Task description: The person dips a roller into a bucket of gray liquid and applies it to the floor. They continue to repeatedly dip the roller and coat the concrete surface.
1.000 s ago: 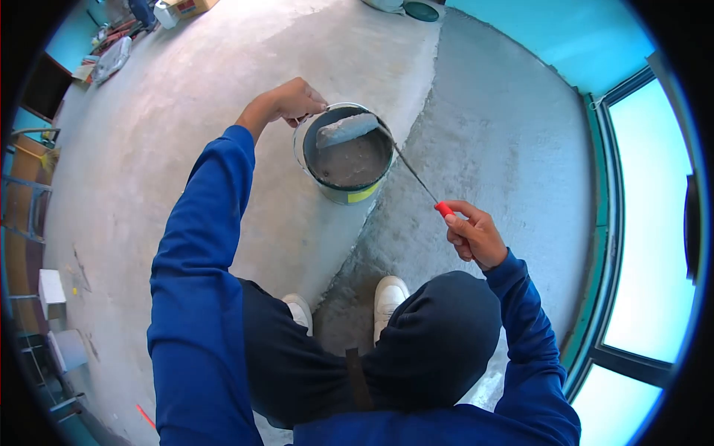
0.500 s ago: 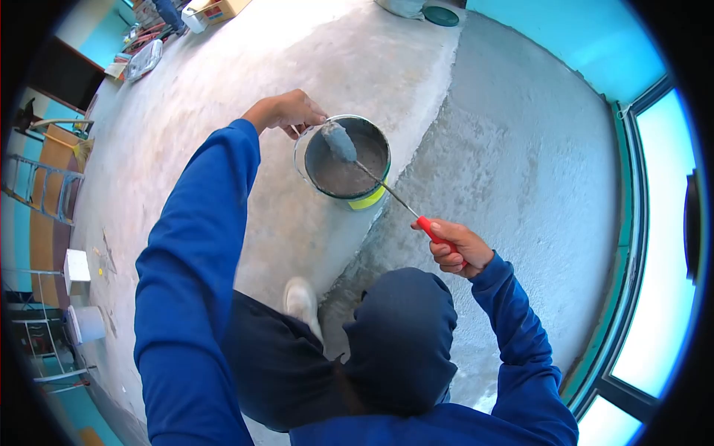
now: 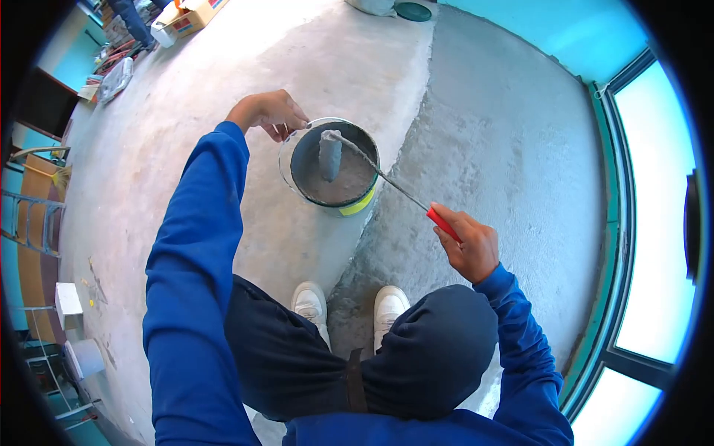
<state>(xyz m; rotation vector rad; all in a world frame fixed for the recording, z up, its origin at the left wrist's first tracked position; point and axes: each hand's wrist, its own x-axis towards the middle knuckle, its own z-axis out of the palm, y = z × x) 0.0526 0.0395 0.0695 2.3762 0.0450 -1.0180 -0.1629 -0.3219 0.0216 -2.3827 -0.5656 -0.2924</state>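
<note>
A small paint roller (image 3: 330,157), its sleeve coated in thick grey, is held over the bucket by its long thin rod. My right hand (image 3: 473,244) is closed round the roller's red handle, to the right of the bucket. The dark-rimmed bucket (image 3: 299,165) has a yellow patch on its outer side and contains grey, paint-like liquid (image 3: 349,182). At its upper left edge, my left hand (image 3: 274,115) has its fingers closed on the thin wire bucket handle (image 3: 281,165).
Under the bucket, pale floor (image 3: 260,230) meets darker grey floor (image 3: 491,149). My white shoes (image 3: 311,303) are just below it. Glazed panels (image 3: 654,208) line the right. Along the left are a ladder (image 3: 30,223), a white bucket (image 3: 85,358) and a cardboard box (image 3: 197,16). A person's legs (image 3: 132,21) show at upper left.
The roller has swung from a slant near the rim to pointing down inside the bucket, and my right hand has turned. My right shoe has come into view as my knee moved right.
</note>
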